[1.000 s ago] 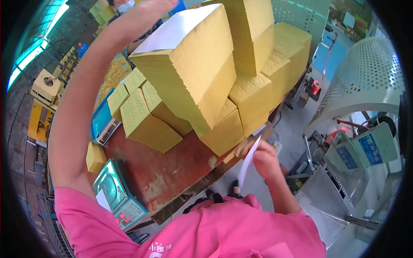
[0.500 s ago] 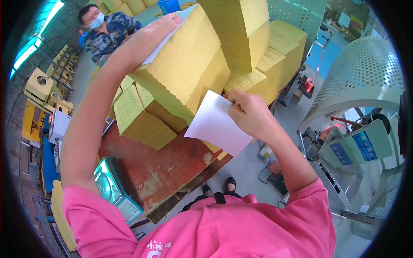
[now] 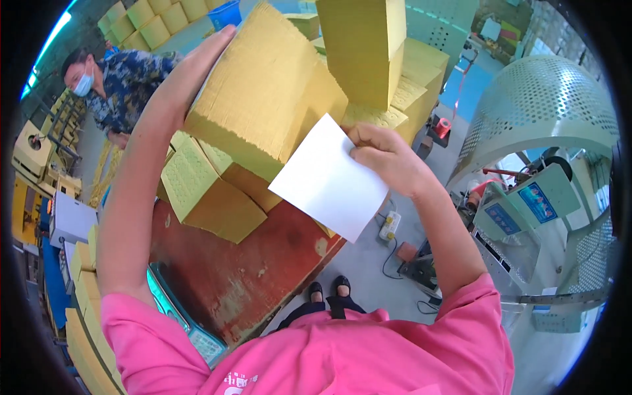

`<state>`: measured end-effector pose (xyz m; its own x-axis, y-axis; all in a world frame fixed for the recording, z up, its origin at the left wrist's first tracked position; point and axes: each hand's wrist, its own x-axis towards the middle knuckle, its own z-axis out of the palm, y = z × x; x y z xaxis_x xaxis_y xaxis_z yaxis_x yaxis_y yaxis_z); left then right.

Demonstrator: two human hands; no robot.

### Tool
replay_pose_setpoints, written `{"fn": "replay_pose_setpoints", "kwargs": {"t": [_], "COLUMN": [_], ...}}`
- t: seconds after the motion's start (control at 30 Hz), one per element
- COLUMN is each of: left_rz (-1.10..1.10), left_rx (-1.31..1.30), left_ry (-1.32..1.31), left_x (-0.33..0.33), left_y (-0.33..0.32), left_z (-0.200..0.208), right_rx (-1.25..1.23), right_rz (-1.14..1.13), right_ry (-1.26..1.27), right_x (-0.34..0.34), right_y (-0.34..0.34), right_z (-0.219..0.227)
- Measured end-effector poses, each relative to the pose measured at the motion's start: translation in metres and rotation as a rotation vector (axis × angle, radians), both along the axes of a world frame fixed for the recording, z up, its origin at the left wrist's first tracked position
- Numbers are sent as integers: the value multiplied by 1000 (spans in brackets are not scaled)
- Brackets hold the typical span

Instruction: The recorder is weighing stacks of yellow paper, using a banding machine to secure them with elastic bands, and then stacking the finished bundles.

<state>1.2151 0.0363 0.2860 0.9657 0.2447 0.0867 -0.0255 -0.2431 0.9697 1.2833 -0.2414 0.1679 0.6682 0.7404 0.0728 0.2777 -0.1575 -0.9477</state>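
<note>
A thick block of stacked yellow paper point(image 3: 263, 92) stands tilted on other stacks in front of me. My left hand point(image 3: 209, 58) grips its far left side, arm reaching around it; most of the fingers are hidden behind the edge. Between the thumb and fingers of my right hand point(image 3: 388, 155) is a white paper sheet point(image 3: 332, 178), pinched at its upper right edge. The sheet hangs at the block's near right corner, over the table edge. Below the block, shorter yellow paper stacks point(image 3: 210, 191) with embossed tops rest on a worn red table point(image 3: 263, 263).
A teal scale point(image 3: 191, 322) sits at the table's left edge. Another tall yellow stack point(image 3: 359, 52) rises behind. To the right is a machine with a perforated metal drum point(image 3: 540, 112). A masked co-worker point(image 3: 122, 89) stands far left. A power strip point(image 3: 390, 225) lies on the floor.
The white sheet in my right hand has turned flatter to view and risen slightly. My left hand has shifted left along the block's side. The co-worker has moved left and turned.
</note>
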Motion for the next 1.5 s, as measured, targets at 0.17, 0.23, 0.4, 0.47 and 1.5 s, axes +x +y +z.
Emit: {"fn": "replay_pose_setpoints", "kwargs": {"t": [0.17, 0.23, 0.4, 0.47, 1.5], "left_rz": [102, 70, 89, 80, -535], "left_rx": [201, 1072, 439, 487, -570], "left_ry": [-194, -497, -390, -426, 257], "left_x": [-31, -49, -63, -76, -106], "left_y": [35, 78, 128, 120, -699], "left_z": [-18, -37, -92, -91, -470], "right_rx": [142, 174, 384, 467, 608], "right_rz": [36, 147, 143, 53, -788], "right_ry": [182, -76, -66, -21, 840], "right_x": [-22, -23, -58, -70, -270], "right_y": [9, 17, 39, 46, -750], "right_z": [18, 7, -1, -14, -242]}}
